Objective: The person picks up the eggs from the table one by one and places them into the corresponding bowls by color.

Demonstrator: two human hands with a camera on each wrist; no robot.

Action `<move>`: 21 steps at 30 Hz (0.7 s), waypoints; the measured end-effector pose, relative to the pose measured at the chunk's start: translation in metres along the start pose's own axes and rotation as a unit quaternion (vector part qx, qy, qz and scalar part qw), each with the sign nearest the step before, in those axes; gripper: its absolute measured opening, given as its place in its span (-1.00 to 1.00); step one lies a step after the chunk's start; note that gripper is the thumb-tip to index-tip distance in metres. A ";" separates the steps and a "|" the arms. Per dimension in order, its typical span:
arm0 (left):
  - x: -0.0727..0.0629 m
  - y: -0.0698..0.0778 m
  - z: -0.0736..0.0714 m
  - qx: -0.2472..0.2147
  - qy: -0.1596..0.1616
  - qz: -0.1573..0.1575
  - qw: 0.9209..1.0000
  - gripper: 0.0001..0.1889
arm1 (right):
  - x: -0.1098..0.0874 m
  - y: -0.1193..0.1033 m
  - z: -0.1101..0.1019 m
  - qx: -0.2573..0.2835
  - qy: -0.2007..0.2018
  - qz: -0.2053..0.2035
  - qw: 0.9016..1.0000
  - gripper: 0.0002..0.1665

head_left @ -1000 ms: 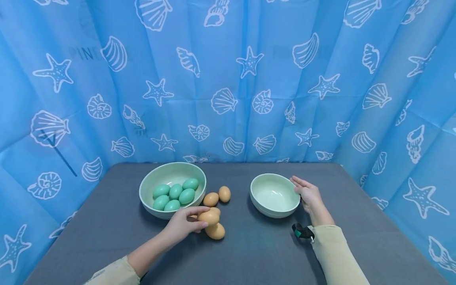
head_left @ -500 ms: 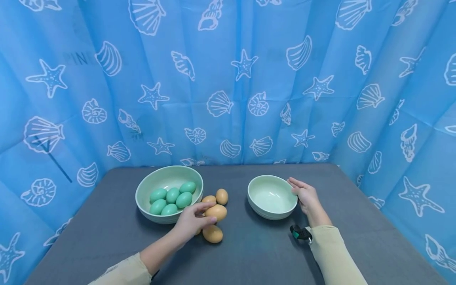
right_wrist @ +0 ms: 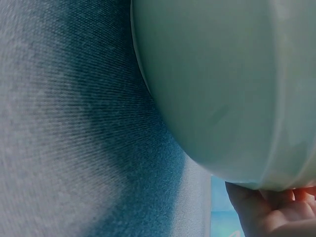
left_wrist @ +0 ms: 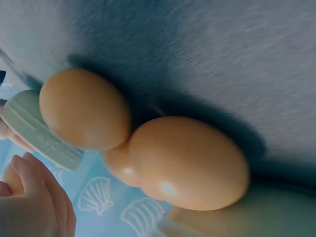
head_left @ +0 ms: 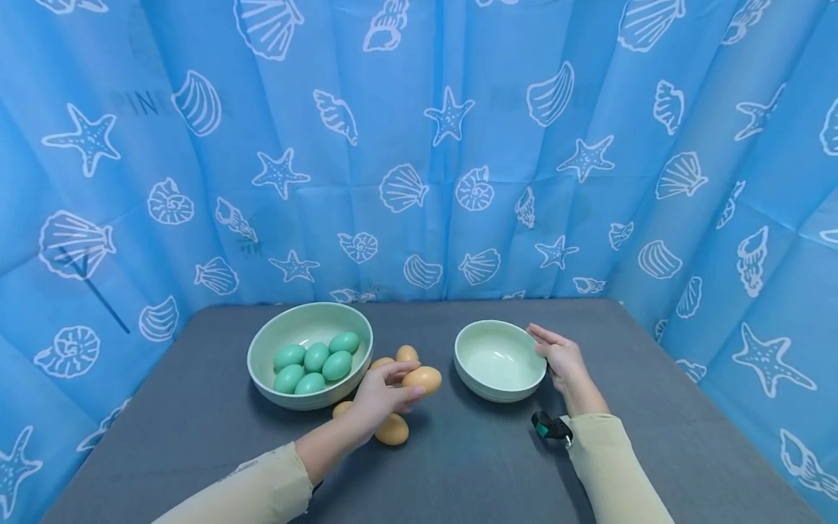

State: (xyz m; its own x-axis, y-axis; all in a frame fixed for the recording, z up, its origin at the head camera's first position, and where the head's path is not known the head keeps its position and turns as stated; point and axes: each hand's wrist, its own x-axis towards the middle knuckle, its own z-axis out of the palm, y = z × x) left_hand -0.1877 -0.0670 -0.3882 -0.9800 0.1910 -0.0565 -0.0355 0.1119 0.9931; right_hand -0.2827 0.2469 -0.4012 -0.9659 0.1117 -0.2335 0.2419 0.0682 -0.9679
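My left hand (head_left: 372,404) pinches a brown egg (head_left: 422,379) between thumb and fingers, over the table between two pale green bowls. The egg partly shows at the edge of the left wrist view, beyond the fingers (left_wrist: 37,185). Other brown eggs lie around that hand: one egg (head_left: 393,430) nearer me, one egg (head_left: 407,354) farther back, others partly hidden by the hand. At the right, my right hand (head_left: 564,364) rests against the right side of the smaller bowl (head_left: 500,389), fingers extended along its outside near the rim. Nothing lies inside this bowl.
The larger pale green bowl (head_left: 262,378) stands at the left with several green eggs (head_left: 316,357) in it. A grey cloth covers the table (head_left: 471,466). A blue curtain (head_left: 432,145) with shell prints hangs behind. A black strap (head_left: 550,428) sits at the right wrist.
My left hand has lifted the brown egg from the group and carried it right, toward the smaller bowl. My right hand stays at that bowl's side. The head view has shifted slightly.
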 end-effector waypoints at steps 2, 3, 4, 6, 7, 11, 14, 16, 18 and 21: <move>0.003 0.003 0.005 0.003 -0.002 0.002 1.000 -0.49 | 0.000 0.000 0.000 -0.001 0.002 0.001 1.000 -0.44; 0.004 0.004 0.007 0.005 -0.002 0.002 1.000 -0.49 | 0.000 0.000 0.000 -0.002 0.002 0.001 1.000 -0.44; 0.005 0.006 0.008 0.006 -0.003 0.000 1.000 -0.50 | 0.000 0.000 0.000 -0.002 0.002 0.001 1.000 -0.44; 0.007 0.008 0.012 0.008 -0.003 -0.006 1.000 -0.50 | 0.000 0.000 0.000 -0.003 0.003 0.002 1.000 -0.44; 0.008 0.010 0.014 0.009 -0.002 -0.009 1.000 -0.50 | 0.000 0.000 0.000 -0.003 0.003 0.002 1.000 -0.44; 0.011 0.014 0.021 0.009 -0.002 -0.018 1.000 -0.50 | 0.000 0.001 -0.001 -0.004 0.004 0.002 1.000 -0.44; 0.015 0.017 0.028 0.004 0.002 -0.027 1.000 -0.50 | 0.000 0.001 -0.001 -0.006 0.005 0.001 1.000 -0.43; 0.019 0.019 0.033 0.000 0.007 -0.035 0.999 -0.50 | 0.000 0.001 -0.001 -0.007 0.006 0.001 1.000 -0.43; 0.022 0.020 0.037 -0.008 0.013 -0.044 0.999 -0.50 | 0.000 0.001 0.000 -0.007 0.007 -0.001 1.000 -0.44; 0.026 0.022 0.043 -0.025 0.014 -0.050 0.998 -0.51 | 0.000 0.001 0.001 -0.008 0.008 -0.004 1.000 -0.44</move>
State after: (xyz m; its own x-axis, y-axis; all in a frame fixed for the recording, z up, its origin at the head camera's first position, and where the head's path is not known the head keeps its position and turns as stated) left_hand -0.2053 -0.0176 -0.3723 -0.9763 0.1535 -0.1525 -0.1414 0.0807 0.9866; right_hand -0.2825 0.2464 -0.4021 -0.9661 0.1273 -0.2248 0.2364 0.0846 -0.9680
